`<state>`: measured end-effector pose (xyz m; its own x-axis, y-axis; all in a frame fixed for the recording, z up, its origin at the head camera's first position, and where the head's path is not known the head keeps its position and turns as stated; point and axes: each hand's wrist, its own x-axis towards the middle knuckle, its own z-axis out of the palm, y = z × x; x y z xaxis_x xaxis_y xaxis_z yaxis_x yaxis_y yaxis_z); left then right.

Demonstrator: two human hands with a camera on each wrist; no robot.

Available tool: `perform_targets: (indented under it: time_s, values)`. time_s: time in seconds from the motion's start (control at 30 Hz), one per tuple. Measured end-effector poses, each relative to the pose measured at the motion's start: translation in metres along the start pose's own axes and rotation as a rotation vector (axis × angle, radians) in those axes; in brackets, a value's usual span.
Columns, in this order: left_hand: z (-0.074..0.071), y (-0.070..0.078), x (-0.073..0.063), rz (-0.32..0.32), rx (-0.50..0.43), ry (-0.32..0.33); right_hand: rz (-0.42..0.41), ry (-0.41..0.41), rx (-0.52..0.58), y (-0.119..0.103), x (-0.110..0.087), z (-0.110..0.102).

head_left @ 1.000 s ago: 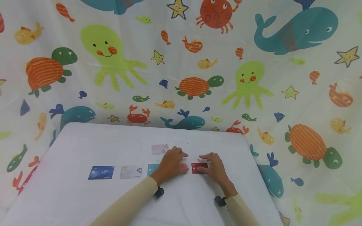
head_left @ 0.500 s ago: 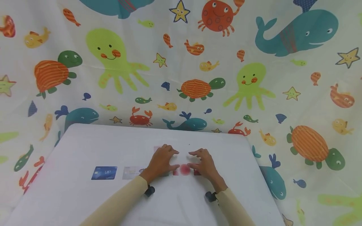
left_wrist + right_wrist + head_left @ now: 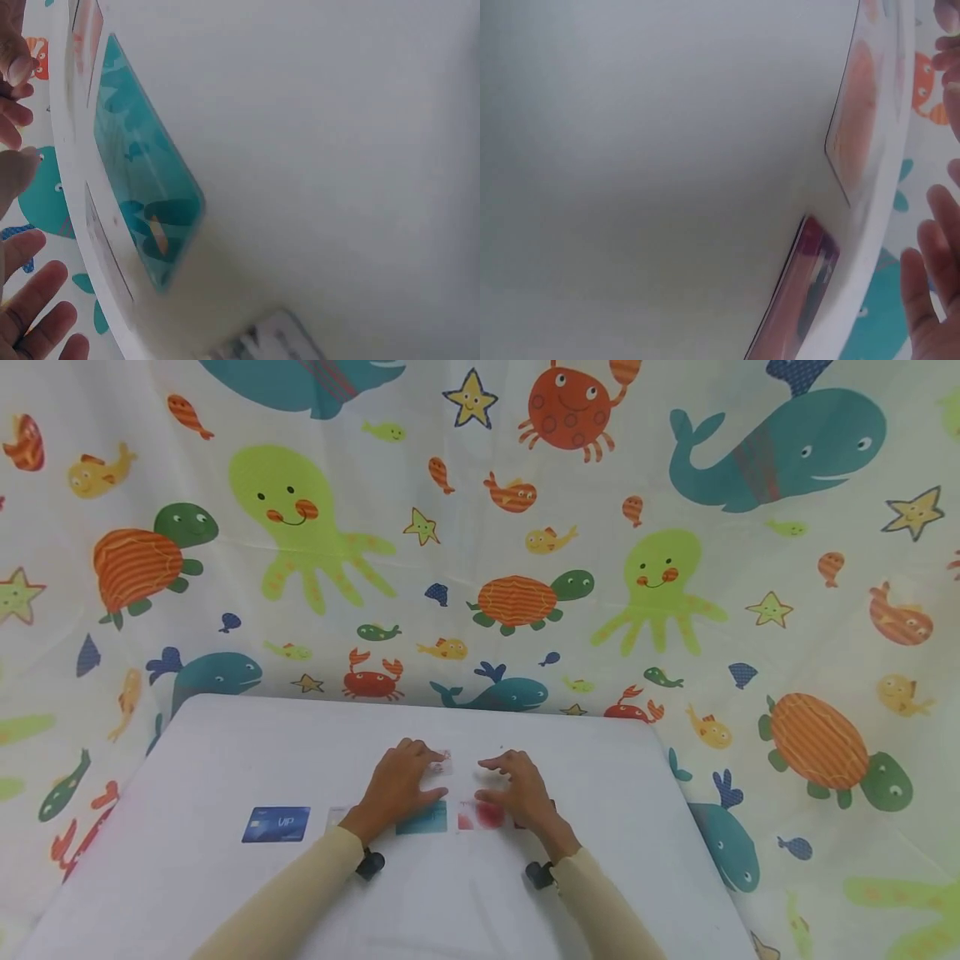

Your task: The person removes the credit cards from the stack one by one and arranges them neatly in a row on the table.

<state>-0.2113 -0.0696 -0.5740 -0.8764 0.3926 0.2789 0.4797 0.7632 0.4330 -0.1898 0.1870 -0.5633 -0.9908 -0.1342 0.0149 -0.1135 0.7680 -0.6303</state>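
Note:
My left hand (image 3: 395, 782) hovers over the row of cards with fingers apart, holding nothing. Its thumb overlaps the top edge of a teal card (image 3: 425, 819), and its fingers partly cover a pale pink card (image 3: 444, 763) farther back. Facing it across a small gap is my right hand (image 3: 522, 789), also holding nothing. This hand's thumb points over a white card with a red circle (image 3: 480, 816). Behind the right hand a dark red card is mostly hidden; the right wrist view shows the dark red card (image 3: 799, 289) flat on the table. The left wrist view shows the left fingers (image 3: 46, 285) spread.
A blue VIP card (image 3: 276, 824) lies at the left of the row. Beside it, a silver-grey card (image 3: 337, 816) is partly covered by the left forearm. The white table (image 3: 187, 760) ends at a curtain (image 3: 480, 527) printed with sea animals.
Both hands have moved left along the row. The left hand has come off the white card with the red circle, and the teal card shows again. The visible cards keep their places.

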Motion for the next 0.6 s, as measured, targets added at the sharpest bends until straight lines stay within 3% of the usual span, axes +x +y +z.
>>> perform_targets:
  time_s: [0.37, 0.6]
  values:
    - [-0.011, -0.021, -0.005, -0.042, 0.051, 0.002, 0.014, -0.033, -0.017, -0.015, 0.013, 0.010]
    - [-0.015, -0.031, -0.003, -0.065, 0.074, -0.034, -0.004, -0.053, -0.038, -0.022, 0.023, 0.017]
